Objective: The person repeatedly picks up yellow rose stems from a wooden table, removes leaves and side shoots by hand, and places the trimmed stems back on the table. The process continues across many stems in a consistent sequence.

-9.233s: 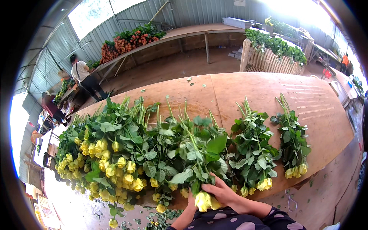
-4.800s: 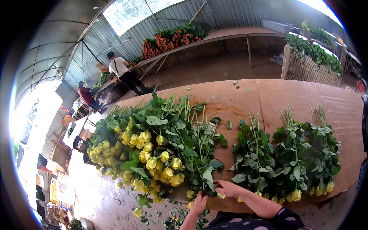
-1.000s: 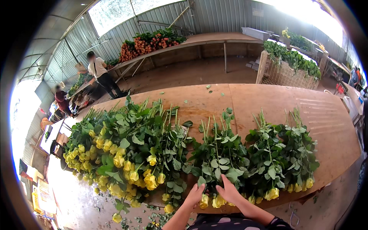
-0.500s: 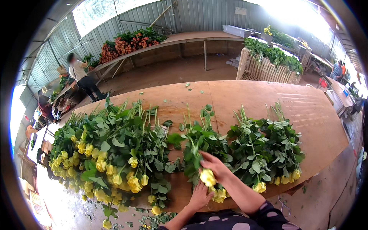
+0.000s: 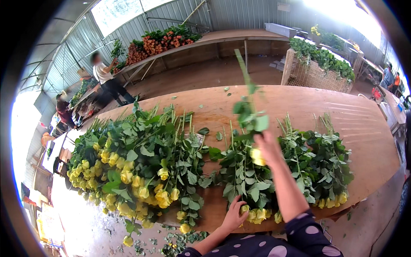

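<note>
My right hand (image 5: 267, 149) is closed on a single yellow rose, its bloom (image 5: 257, 156) beside my palm. The rose's leafy stem (image 5: 246, 79) points away from me above the table, smeared by motion. My left hand (image 5: 233, 215), fingers apart, rests at the table's near edge against the yellow blooms (image 5: 259, 215) of a small pile of roses. That pile's leaves (image 5: 246, 177) lie under my right hand, stems pointing away. To the right lies another bunch of roses (image 5: 325, 167), blooms toward me.
A large heap of yellow roses (image 5: 132, 162) covers the table's left, some blooms overhanging the edge. The brown tabletop (image 5: 295, 100) shows beyond the bunches. Farther off are a woven crate of greenery (image 5: 317, 70), orange-pink flowers (image 5: 160, 45) on a bench and a person (image 5: 109, 79) standing.
My right hand has moved away from me and to the right with the rose, lifting its stem above the pile. My left hand has shifted slightly right against the blooms. The view has shifted.
</note>
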Demonstrator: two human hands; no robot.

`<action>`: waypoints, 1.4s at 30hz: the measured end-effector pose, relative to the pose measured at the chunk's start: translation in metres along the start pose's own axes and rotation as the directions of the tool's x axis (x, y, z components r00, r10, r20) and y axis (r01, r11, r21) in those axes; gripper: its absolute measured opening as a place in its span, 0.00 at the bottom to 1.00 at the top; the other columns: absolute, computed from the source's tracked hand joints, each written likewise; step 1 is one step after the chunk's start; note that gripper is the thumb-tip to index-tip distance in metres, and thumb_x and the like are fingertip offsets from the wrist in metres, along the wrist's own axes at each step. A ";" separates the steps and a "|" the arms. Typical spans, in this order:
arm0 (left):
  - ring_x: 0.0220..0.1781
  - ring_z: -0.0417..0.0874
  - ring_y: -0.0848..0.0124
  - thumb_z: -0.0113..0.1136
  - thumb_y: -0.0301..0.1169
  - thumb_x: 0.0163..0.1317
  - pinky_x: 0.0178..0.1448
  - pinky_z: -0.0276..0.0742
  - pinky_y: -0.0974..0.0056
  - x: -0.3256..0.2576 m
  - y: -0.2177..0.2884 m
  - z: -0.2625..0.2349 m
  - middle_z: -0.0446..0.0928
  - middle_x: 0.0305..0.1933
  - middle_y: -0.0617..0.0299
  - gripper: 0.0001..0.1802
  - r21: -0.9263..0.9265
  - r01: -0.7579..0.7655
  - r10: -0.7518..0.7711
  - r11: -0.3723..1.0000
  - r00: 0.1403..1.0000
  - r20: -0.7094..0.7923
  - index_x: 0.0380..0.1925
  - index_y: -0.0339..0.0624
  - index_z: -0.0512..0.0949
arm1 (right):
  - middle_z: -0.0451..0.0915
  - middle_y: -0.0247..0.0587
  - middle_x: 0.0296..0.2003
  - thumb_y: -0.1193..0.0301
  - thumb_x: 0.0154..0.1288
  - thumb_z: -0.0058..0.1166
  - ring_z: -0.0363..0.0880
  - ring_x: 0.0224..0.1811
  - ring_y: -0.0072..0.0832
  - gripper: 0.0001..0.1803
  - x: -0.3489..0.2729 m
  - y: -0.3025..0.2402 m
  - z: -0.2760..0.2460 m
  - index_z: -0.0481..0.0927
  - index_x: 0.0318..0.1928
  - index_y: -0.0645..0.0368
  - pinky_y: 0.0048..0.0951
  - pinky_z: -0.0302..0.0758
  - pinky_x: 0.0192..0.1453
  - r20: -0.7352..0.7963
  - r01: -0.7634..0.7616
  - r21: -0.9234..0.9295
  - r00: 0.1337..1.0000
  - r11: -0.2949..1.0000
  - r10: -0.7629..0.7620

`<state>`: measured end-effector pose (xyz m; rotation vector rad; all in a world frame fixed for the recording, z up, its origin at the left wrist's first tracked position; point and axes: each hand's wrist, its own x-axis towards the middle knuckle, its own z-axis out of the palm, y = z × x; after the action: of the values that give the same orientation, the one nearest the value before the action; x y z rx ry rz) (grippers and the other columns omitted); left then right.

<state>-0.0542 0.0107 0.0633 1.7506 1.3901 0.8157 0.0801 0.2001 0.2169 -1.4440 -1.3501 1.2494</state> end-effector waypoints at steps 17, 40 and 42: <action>0.46 0.70 0.57 0.58 0.38 0.43 0.45 0.68 0.57 -0.062 -0.057 -0.132 0.68 0.44 0.49 0.30 -0.016 0.611 -0.596 0.792 0.766 -0.241 0.46 0.36 0.61 | 0.73 0.41 0.33 0.77 0.54 0.42 0.74 0.30 0.26 0.13 -0.131 0.039 -0.053 0.70 0.42 0.60 0.24 0.69 0.30 -0.154 0.369 -0.459 0.863 0.808 -0.481; 0.46 0.70 0.58 0.45 0.45 0.55 0.45 0.71 0.53 -0.073 -0.028 -0.159 0.67 0.49 0.55 0.22 -0.926 -0.349 -0.387 -0.148 0.882 -0.270 0.49 0.51 0.64 | 0.74 0.55 0.33 0.62 0.52 0.43 0.71 0.39 0.50 0.18 -0.058 0.168 0.230 0.74 0.36 0.66 0.41 0.69 0.43 0.558 0.267 -0.556 0.822 0.787 0.116; 0.48 0.69 0.58 0.48 0.43 0.54 0.47 0.70 0.52 -0.079 -0.028 -0.155 0.66 0.50 0.55 0.21 -0.943 -0.317 -0.386 -0.104 0.886 -0.255 0.48 0.53 0.64 | 0.74 0.57 0.33 0.64 0.50 0.44 0.73 0.38 0.47 0.18 -0.072 0.126 0.216 0.74 0.35 0.67 0.38 0.69 0.43 0.481 0.084 -0.565 0.842 0.821 0.245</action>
<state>-0.2149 -0.0377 0.1174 0.1407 0.4838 1.7319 -0.0988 0.0955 0.0598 -1.6188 -2.2164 1.4482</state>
